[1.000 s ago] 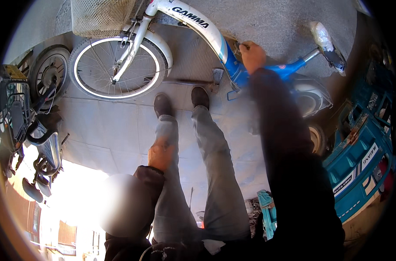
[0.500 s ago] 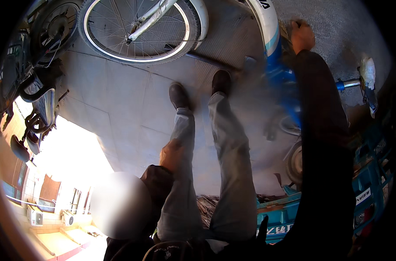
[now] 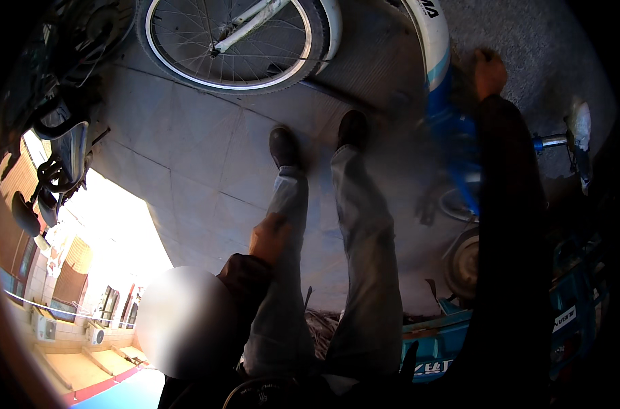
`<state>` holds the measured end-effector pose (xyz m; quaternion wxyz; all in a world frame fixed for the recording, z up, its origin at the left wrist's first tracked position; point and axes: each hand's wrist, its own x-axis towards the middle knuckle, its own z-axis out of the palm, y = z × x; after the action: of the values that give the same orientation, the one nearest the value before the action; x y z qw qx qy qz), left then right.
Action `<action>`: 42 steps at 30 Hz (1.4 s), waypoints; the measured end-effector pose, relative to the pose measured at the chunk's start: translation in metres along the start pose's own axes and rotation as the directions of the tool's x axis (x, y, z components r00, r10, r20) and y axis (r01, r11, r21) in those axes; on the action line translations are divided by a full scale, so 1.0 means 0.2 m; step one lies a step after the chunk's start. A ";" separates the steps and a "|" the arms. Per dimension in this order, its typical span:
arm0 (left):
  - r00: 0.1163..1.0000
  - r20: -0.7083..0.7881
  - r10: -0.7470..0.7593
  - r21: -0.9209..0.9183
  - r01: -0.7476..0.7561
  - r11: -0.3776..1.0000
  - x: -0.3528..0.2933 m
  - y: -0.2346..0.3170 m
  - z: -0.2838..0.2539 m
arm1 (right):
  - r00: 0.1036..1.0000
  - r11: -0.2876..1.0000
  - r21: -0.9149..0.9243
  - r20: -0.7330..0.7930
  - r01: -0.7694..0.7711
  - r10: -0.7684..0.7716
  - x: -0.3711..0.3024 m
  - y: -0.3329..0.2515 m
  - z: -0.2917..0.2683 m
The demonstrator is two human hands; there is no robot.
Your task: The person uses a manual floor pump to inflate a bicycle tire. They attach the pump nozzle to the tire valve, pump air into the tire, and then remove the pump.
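My right arm reaches far forward on the right. My right hand is curled beside the white-and-blue bicycle frame tube, on its right side. What its fingers hold, if anything, is hidden, and I cannot tell whether it touches the tube. My left hand rests closed on my left leg, over the grey trousers, with no object showing in it. The bicycle's spoked front wheel is at the top, left of the tube. Its saddle, partly wrapped in clear plastic, is at the far right on a silver post.
Paving slabs lie under my dark shoes. A teal metal cart stands at the lower right, with a small wheel near it. Parked vehicles crowd the left. Beyond them is a sunlit building.
The whole view has shifted slightly and turned darker. My right hand sits a little lower in the picture, still beside the tube. My left hand stays on my leg.
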<state>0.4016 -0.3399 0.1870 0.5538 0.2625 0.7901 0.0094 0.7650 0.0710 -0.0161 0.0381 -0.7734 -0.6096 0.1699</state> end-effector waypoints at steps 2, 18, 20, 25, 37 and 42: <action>1.000 0.000 -0.007 -0.012 0.007 1.000 -0.01 -0.02 -0.01 | 0.999 0.999 0.007 0.000 -0.034 0.034 -0.02 -0.02 -0.05; 0.999 -0.014 0.044 -0.179 -0.046 0.983 -0.35 0.04 -0.13 | 0.890 0.952 0.108 0.400 -0.285 0.221 -1.41 0.53 -0.42; 0.997 -0.043 0.060 -0.201 -0.068 0.977 -0.40 0.01 -0.19 | 0.785 0.860 0.185 0.530 -0.476 0.320 -1.60 0.42 -0.52; 0.971 -0.157 0.181 -0.214 -0.213 0.953 -0.53 -0.34 -0.34 | 0.557 0.691 0.130 0.704 -0.711 0.440 -1.94 0.16 -0.81; 0.927 -0.273 -0.257 -0.558 0.065 0.827 -1.24 -1.39 -0.87 | 0.630 0.820 0.090 0.689 -0.565 0.358 -2.73 -0.18 -1.11; 0.882 -0.252 -0.398 -0.724 0.100 0.682 -1.45 -1.62 -0.78 | 0.642 0.875 0.131 0.730 -0.467 0.234 -2.65 -0.32 -1.15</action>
<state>0.2063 -0.6992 0.4006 0.4380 -0.0837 0.8505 0.2790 0.6719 -0.3860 0.3315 -0.1075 -0.7404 -0.3804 0.5437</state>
